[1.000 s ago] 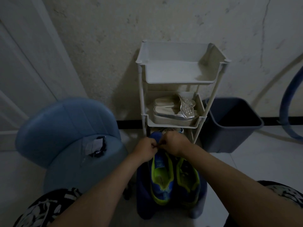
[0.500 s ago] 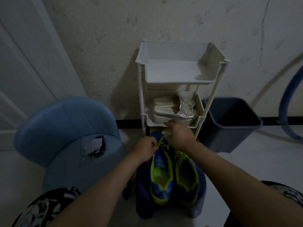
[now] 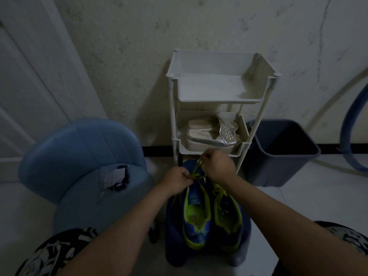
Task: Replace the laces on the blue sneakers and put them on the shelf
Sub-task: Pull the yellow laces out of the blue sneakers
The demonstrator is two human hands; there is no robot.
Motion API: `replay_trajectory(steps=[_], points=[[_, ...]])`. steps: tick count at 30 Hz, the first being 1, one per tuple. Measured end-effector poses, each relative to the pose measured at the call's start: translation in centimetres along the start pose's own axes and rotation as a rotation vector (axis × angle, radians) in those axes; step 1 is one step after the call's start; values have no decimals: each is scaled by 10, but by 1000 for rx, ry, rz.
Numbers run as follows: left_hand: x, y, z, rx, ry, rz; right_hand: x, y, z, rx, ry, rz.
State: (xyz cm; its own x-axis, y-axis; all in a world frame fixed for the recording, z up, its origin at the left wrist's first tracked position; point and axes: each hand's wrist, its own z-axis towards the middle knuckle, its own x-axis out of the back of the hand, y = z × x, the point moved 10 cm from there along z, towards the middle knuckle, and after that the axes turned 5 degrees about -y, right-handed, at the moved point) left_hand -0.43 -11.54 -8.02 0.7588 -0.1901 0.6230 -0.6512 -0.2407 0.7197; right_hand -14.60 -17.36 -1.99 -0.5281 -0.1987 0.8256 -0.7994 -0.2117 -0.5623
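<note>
Two blue sneakers with lime-green trim stand side by side on a low dark blue stool (image 3: 171, 236), toes pointing away from me. The left sneaker (image 3: 196, 216) has a lime-green lace (image 3: 196, 170) running up from its front. My left hand (image 3: 176, 181) pinches that lace low, near the eyelets. My right hand (image 3: 218, 166) pinches the lace higher and holds it drawn up toward the shelf. The right sneaker (image 3: 227, 212) lies laced beside it. The white three-tier shelf (image 3: 219, 100) stands just beyond the stool, its top tier bare.
Silver sandals (image 3: 215, 134) fill the shelf's middle tier. A blue padded chair (image 3: 83, 156) with a dark small item on its seat stands at left. A dark bin (image 3: 282, 154) stands right of the shelf, beside a blue hose (image 3: 346, 124). A white door is at far left.
My right hand has lifted away from my left, drawing the green lace up and taut over the left sneaker's toe. My left hand stayed at the eyelets.
</note>
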Motion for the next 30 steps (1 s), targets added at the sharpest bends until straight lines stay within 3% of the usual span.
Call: replay_trajectory(steps=[3,6,8,12,16,20,26,30], points=[[-1,2,0,-13,1,17,21,13,1,-94,174,239],[-1,5,-1,-27,10,47,21,20,4,-134,163,277],[-1,5,-1,-24,16,65,18,9,1,-64,86,156],[0,7,-1,-27,23,124,-8,-39,-16,282,-165,-133],[3,11,-4,-45,44,137,-54,-31,-20,282,-422,-387],[2,6,-2,-30,44,128,-46,-30,-15,274,-348,-334],[1,2,-1,-7,9,100,-6,-6,-3,19,-38,-162],[0,4,-2,-15,14,125,13,-1,-5,-39,103,-32]])
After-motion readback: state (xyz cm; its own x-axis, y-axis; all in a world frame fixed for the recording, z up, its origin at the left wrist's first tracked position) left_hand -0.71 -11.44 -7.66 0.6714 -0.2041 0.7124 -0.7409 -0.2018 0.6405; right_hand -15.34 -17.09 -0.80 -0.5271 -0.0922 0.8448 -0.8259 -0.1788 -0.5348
